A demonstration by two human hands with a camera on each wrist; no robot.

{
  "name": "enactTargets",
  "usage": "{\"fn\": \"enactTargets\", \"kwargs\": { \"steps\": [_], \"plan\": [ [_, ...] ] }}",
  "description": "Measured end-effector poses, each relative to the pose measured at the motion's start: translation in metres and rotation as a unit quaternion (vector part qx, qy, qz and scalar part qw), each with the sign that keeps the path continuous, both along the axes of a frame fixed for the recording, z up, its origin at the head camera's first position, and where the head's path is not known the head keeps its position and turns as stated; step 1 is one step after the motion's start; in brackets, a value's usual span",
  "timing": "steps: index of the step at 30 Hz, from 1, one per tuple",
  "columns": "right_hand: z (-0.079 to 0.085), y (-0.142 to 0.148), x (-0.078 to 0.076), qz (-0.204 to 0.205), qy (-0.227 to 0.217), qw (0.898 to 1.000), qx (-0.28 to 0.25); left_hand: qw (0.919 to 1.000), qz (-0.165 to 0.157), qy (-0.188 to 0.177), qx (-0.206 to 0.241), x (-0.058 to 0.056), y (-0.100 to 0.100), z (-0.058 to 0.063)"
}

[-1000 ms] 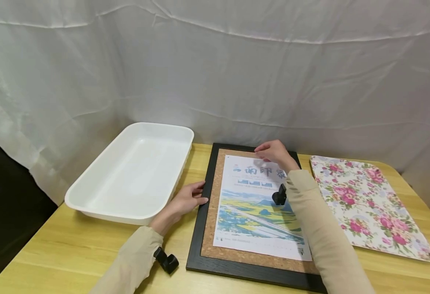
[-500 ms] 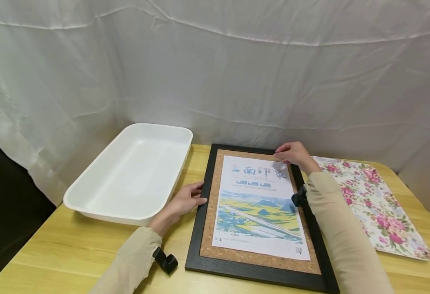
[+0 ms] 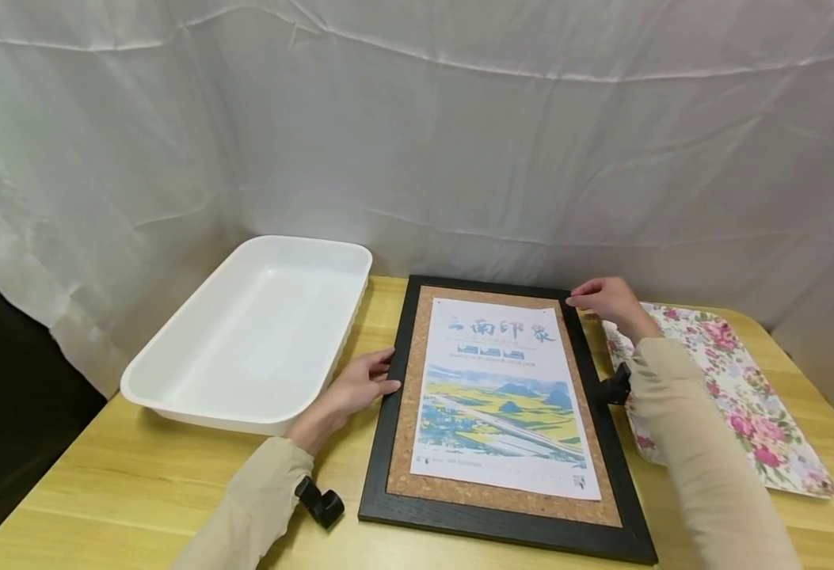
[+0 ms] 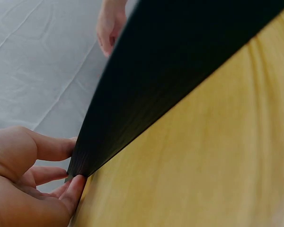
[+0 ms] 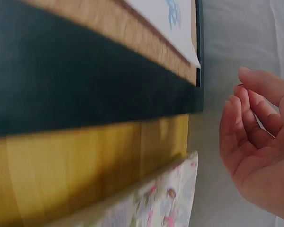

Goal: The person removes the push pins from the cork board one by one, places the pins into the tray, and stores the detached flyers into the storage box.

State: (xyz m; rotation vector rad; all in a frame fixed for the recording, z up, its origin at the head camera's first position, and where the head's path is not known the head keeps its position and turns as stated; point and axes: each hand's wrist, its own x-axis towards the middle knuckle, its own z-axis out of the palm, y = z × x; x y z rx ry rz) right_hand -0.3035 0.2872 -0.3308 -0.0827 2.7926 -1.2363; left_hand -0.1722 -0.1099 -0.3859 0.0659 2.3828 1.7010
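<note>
A black-framed corkboard (image 3: pixel 505 511) lies on the table with a printed poster (image 3: pixel 504 396) on its cork. Small dark spots show at the poster's two top corners. My left hand (image 3: pixel 352 384) holds the board's left edge between thumb and fingers, also seen in the left wrist view, where some fingertips are hidden behind the frame. Near the board's top right corner is my right hand (image 3: pixel 612 301), raised above the surface. Its thumb and index finger pinch a tiny thin dark pin (image 5: pixel 240 85); most of it is hidden between the fingertips.
A deep white tray (image 3: pixel 147 380) stands at the left. On the right lies a floral tray (image 3: pixel 766 423), partly covered by the right sleeve. In the right wrist view a small round brownish piece (image 5: pixel 172 193) shows on it. A grey curtain (image 3: pixel 502 174) hangs behind the table.
My right hand has moved right along the board's top edge, from above the poster to the frame's right corner, uncovering the poster. My left hand stays at the left edge.
</note>
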Motion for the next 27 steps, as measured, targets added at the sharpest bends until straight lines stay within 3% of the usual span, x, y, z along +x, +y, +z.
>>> {"fn": "enactTargets", "kwargs": {
  "steps": [17, 27],
  "plan": [
    [-0.001, 0.056, 0.016, -0.015, 0.004, 1.000, 0.014, 1.0000, -0.003, 0.003, 0.002, -0.001, 0.001, -0.001],
    [-0.011, 0.085, 0.021, -0.062, 0.003, 0.998, 0.001, 1.0000, 0.001, 0.003, 0.004, -0.001, 0.001, -0.002]
  ]
}}
